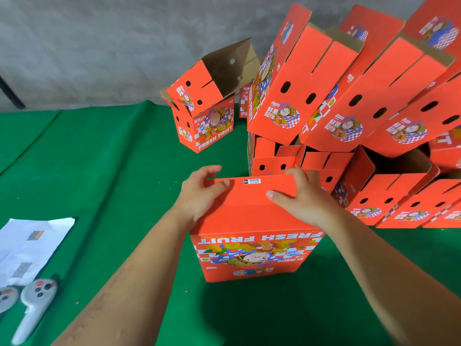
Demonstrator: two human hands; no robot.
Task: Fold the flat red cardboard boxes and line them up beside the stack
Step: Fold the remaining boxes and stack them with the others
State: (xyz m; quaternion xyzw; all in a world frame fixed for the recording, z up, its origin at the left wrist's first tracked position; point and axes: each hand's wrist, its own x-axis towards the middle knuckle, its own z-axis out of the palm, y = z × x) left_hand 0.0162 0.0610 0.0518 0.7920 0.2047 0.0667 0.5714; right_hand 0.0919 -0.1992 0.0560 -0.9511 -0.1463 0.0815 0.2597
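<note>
Pressing down on the bottom flaps of an upturned red box (252, 221), both hands work at its top edge: the left hand (199, 193) curls its fingers over the far left corner with the thumb laid on the panel, and the right hand (296, 193) pinches the far right edge of the same flap, thumb on top. Each grip is closed on cardboard, not spread. The box stands on the green counter (112, 158), directly under both grips, its print upside down toward the person.

The main risk, as I judge it, sits just beyond the right grip: the pile of folded boxes (349, 108) leans steeply, upper ones tilted over lower ones. A shove forward while seating the flap could nudge the lowest boxes and bring the pile down. Uneven pressure is another hazard; if one grip pushes harder, the flap may skew and fail to lock, or the box may tip toward the weaker side. A single open box (204, 113) stands beyond the left grip, well apart. Papers (30, 245) and a grey controller (32, 303) lie far left of the left grip, out of the way.
</note>
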